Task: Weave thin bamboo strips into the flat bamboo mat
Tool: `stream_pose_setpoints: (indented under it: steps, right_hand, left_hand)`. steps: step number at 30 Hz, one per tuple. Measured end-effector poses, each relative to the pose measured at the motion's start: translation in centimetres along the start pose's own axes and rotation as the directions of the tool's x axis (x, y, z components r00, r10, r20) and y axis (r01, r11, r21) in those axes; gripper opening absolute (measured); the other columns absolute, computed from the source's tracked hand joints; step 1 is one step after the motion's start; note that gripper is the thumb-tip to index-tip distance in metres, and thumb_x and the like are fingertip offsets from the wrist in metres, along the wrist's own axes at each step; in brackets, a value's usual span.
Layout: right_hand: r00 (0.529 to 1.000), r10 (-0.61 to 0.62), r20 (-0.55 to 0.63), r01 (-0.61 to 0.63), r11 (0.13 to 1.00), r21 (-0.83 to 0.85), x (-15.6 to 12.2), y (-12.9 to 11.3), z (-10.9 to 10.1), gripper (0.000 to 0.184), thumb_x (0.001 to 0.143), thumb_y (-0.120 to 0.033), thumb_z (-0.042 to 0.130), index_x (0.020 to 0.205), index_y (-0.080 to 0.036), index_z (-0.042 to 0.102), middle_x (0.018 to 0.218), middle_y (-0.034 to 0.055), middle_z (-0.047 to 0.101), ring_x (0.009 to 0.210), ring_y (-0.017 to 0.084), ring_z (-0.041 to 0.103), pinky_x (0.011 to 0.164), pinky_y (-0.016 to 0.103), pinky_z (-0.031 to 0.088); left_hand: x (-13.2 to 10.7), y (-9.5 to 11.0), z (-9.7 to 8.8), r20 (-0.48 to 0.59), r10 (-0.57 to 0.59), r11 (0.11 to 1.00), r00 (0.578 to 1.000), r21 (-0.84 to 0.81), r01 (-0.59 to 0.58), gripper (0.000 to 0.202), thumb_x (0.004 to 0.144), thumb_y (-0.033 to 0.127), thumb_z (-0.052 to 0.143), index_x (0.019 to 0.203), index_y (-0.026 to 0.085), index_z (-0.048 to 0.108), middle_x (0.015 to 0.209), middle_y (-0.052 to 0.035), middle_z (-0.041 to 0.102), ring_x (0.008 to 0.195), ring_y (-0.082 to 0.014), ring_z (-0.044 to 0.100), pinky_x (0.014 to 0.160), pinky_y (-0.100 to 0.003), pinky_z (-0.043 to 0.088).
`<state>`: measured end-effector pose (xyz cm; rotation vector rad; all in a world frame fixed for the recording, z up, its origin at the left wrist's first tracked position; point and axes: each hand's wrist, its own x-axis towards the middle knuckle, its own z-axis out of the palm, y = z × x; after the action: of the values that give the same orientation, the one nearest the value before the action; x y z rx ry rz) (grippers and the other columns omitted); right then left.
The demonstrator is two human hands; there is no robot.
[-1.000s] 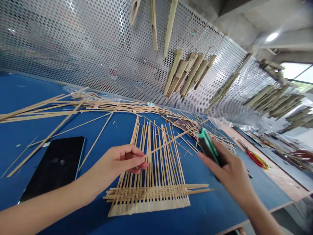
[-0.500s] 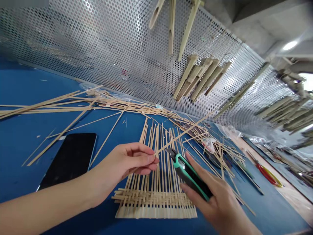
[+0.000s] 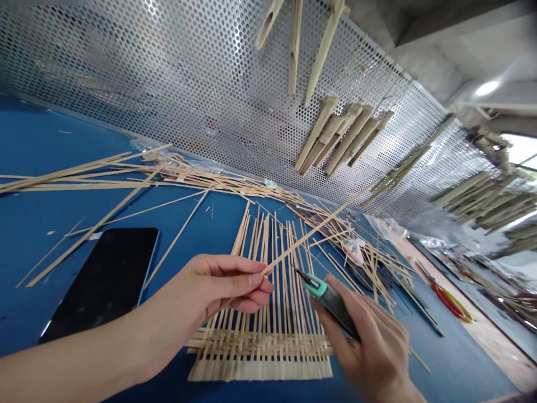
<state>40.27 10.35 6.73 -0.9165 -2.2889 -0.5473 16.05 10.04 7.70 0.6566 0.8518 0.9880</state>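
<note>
My left hand (image 3: 235, 282) pinches the near end of a long, thin bamboo strip (image 3: 312, 230), which slants up to the right. In my right hand (image 3: 369, 336) is a green and black utility knife (image 3: 331, 299); its tip points left and stands a little apart from the strip. Beneath both hands lies a partly woven bamboo mat (image 3: 260, 344), with several woven rows near its front edge and loose strips fanning out toward the back. My left hand hides part of those loose strips.
A black phone (image 3: 104, 280) lies left on the blue table (image 3: 37, 224). Loose bamboo strips (image 3: 235, 184) are heaped along the perforated metal panel (image 3: 176, 84). Red and yellow handled pliers (image 3: 451, 299) rest at the right. Cut bamboo pieces (image 3: 348, 137) hang on the panel.
The knife has turned in my right hand, so its narrow side now faces me, and its tip has moved slightly down and away from the strip. My left hand keeps its pinch.
</note>
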Motion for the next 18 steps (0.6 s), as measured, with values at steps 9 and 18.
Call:
stream_pose_setpoints:
  steps: [9, 18]
  right_hand:
    - [0.999, -0.031, 0.028, 0.034, 0.995, -0.096, 0.2, 0.7, 0.3, 0.063, 0.085, -0.012, 0.054, 0.144, -0.021, 0.032, 0.085, 0.0062, 0.069, 0.069, 0.018, 0.061, 0.062, 0.032, 0.044]
    - [0.995, 0.062, -0.075, -0.075, 0.981, -0.181, 0.4, 3.0, 0.1, 0.058, 0.083, -0.014, 0.058, 0.138, -0.026, 0.042, 0.089, 0.0040, 0.071, 0.072, 0.016, 0.065, 0.068, 0.031, 0.048]
  left_hand:
    - [0.0, -0.5, -0.5, 0.037, -0.052, 0.998, 0.998, -0.040, 0.054, 0.014, 0.064, 0.024, 0.079, 0.076, 0.019, 0.076, 0.076, -0.0036, 0.073, 0.060, -0.0076, 0.060, 0.055, -0.010, 0.050]
    - [0.2, -0.2, -0.4, 0.041, -0.072, 0.997, 0.997, -0.027, 0.073, 0.015, 0.057, 0.026, 0.082, 0.071, 0.021, 0.077, 0.073, -0.0043, 0.072, 0.058, -0.0081, 0.057, 0.053, -0.011, 0.049]
